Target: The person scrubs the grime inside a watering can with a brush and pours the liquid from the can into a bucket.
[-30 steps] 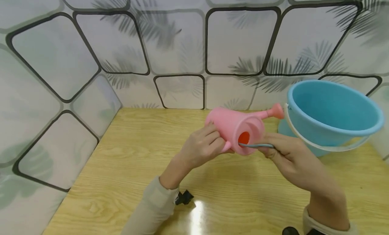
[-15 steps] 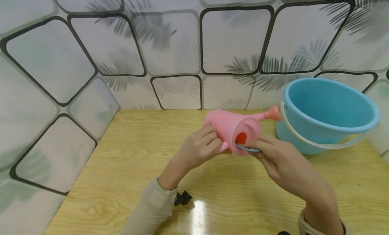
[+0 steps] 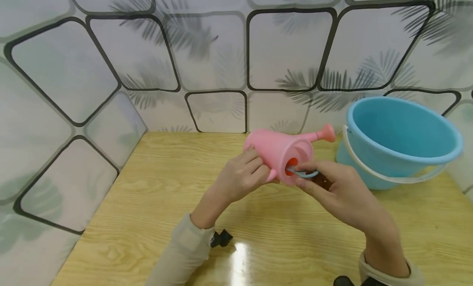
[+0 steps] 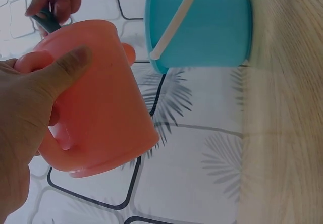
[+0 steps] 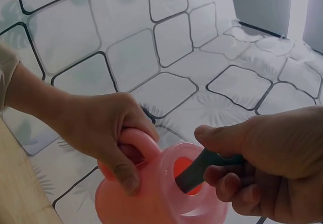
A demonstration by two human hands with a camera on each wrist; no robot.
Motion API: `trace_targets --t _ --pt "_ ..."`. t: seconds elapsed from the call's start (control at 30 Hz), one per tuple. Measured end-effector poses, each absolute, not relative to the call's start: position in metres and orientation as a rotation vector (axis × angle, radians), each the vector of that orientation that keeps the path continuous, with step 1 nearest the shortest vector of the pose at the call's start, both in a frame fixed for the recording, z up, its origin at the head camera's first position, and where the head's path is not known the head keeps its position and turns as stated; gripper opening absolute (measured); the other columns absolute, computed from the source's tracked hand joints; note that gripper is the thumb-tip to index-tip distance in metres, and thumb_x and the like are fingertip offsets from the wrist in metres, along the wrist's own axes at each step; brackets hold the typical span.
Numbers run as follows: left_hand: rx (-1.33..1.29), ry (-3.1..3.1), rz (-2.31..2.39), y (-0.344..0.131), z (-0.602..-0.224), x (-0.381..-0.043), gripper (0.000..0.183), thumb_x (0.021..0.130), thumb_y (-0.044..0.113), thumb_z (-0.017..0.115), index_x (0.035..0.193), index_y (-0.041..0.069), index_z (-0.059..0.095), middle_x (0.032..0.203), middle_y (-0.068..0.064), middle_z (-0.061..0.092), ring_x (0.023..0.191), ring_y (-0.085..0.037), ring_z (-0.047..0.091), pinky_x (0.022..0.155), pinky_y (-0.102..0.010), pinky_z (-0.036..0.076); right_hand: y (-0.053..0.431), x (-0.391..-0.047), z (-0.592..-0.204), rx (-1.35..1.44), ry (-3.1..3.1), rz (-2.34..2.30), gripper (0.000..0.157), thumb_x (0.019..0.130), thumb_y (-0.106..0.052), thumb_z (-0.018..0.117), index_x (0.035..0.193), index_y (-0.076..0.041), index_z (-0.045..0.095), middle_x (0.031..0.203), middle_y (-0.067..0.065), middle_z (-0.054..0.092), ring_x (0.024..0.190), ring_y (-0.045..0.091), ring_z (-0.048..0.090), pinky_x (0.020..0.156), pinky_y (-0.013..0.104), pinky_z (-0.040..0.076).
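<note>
My left hand [image 3: 242, 173] grips the handle of a pink watering can [image 3: 267, 148], which is held tilted above the table with its opening facing me. In the left wrist view the thumb lies along the can's side. My right hand [image 3: 341, 191] pinches a blue-grey strip-like handle [image 5: 199, 171] between thumb and fingers. Its far end goes into the can's opening, where an orange-red patch [image 3: 292, 162] shows; what is on that end is hidden. The can's spout, with a round rose [image 3: 327, 132], points right towards the bucket.
A light-blue bucket [image 3: 373, 158] with a white carrying handle stands on the wooden table [image 3: 155, 204] at the right, close to the can's spout. A patterned wall [image 3: 218, 51] rises behind and at the left. Small black objects [image 3: 221, 238] show near the left cuff.
My right hand has moved left and turned, with its thumb now showing below the blue-grey handle, which reaches further into the can. The can has shifted slightly left in my left hand.
</note>
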State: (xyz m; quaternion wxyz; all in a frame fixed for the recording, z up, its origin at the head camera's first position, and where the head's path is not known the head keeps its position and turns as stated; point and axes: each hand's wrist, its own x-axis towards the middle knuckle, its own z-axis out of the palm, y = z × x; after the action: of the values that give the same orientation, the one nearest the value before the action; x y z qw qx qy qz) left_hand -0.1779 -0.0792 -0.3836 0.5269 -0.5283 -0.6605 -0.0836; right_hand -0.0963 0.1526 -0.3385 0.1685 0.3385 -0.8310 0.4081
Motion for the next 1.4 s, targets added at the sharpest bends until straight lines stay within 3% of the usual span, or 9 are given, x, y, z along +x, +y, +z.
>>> trace_targets --t 0.23,0.47,0.67,0.83,0.97,1.1,1.17,1.3,1.4 --pt "-1.259 -1.6 -0.201 -0.081 -0.385 -0.177 0.036 0.102 0.022 0.057 0.069 0.008 0.051 0.063 -0.001 0.05 0.065 -0.016 0.049 0.08 -0.031 0.055 0.147 -0.097 -0.343 1.013 -2.404 0.823 0.033 0.081 0.003 0.077 0.109 -0.013 0.068 0.098 -0.005 0.064 0.082 0.006 0.056 0.071 0.021 0.05" --pt "-1.307 -1.591 -0.192 -0.078 -0.386 -0.177 0.034 0.101 0.022 0.059 0.071 0.008 0.051 0.064 0.0 0.049 0.066 -0.016 0.046 0.077 -0.029 0.052 0.151 -0.082 -0.338 0.992 -2.373 0.669 0.04 0.101 -0.047 0.04 0.108 -0.018 0.068 0.094 -0.009 0.06 0.078 0.004 0.055 0.07 0.018 0.048" --pt "-1.323 -1.574 -0.183 -0.074 -0.386 -0.177 0.034 0.103 0.021 0.057 0.071 0.008 0.052 0.065 0.0 0.05 0.066 -0.015 0.047 0.085 -0.032 0.055 0.147 -0.082 -0.338 0.992 -2.402 0.642 0.019 0.1 -0.032 0.056 0.106 -0.016 0.066 0.095 -0.004 0.058 0.079 0.009 0.055 0.069 0.027 0.05" --pt "-1.322 -1.579 -0.183 -0.073 -0.388 -0.177 0.035 0.103 0.02 0.055 0.07 0.008 0.051 0.065 0.0 0.05 0.066 -0.015 0.047 0.083 -0.03 0.055 0.153 -0.073 -0.336 0.966 -2.346 0.645 0.045 0.102 -0.049 0.037 0.105 -0.018 0.069 0.091 -0.011 0.058 0.075 0.003 0.052 0.068 0.017 0.045" --pt "-1.372 -1.564 -0.19 -0.069 -0.388 -0.175 0.03 0.101 0.022 0.059 0.076 0.007 0.055 0.069 0.0 0.054 0.069 -0.015 0.049 0.08 -0.028 0.053 0.156 -0.075 -0.338 0.972 -2.371 0.644 0.01 0.097 -0.026 0.064 0.101 -0.017 0.068 0.092 -0.009 0.059 0.073 0.005 0.051 0.066 0.016 0.044" --pt "-1.377 -1.566 -0.215 -0.069 -0.388 -0.174 0.031 0.101 0.021 0.059 0.074 0.008 0.054 0.068 0.0 0.053 0.068 -0.015 0.049 0.078 -0.027 0.051 0.155 -0.08 -0.338 0.941 -2.413 0.636 0.025 0.079 -0.003 0.079 0.099 -0.015 0.07 0.093 -0.005 0.061 0.073 0.008 0.053 0.064 0.024 0.049" --pt "-1.353 -1.574 -0.219 -0.071 -0.387 -0.175 0.033 0.102 0.019 0.058 0.071 0.008 0.053 0.066 0.0 0.052 0.067 -0.015 0.048 0.08 -0.028 0.053 0.156 -0.077 -0.338 0.928 -2.401 0.647 0.01 0.091 -0.018 0.072 0.101 -0.016 0.071 0.092 -0.008 0.061 0.073 0.006 0.052 0.064 0.022 0.047" --pt "-1.341 -1.556 -0.184 -0.071 -0.385 -0.172 0.032 0.101 0.02 0.059 0.072 0.008 0.054 0.067 0.0 0.055 0.068 -0.016 0.05 0.089 -0.032 0.054 0.156 -0.07 -0.336 0.927 -2.367 0.633 0.04 0.102 -0.046 0.042 0.105 -0.017 0.069 0.093 -0.01 0.057 0.076 0.005 0.049 0.068 0.014 0.041" --pt "-1.364 -1.535 -0.17 -0.069 -0.381 -0.168 0.029 0.1 0.021 0.061 0.075 0.007 0.057 0.069 0.0 0.058 0.071 -0.016 0.053 0.092 -0.032 0.053 0.153 -0.069 -0.335 0.926 -2.366 0.619 0.024 0.102 -0.036 0.053 0.105 -0.017 0.067 0.099 -0.006 0.058 0.079 0.008 0.053 0.071 0.017 0.045"
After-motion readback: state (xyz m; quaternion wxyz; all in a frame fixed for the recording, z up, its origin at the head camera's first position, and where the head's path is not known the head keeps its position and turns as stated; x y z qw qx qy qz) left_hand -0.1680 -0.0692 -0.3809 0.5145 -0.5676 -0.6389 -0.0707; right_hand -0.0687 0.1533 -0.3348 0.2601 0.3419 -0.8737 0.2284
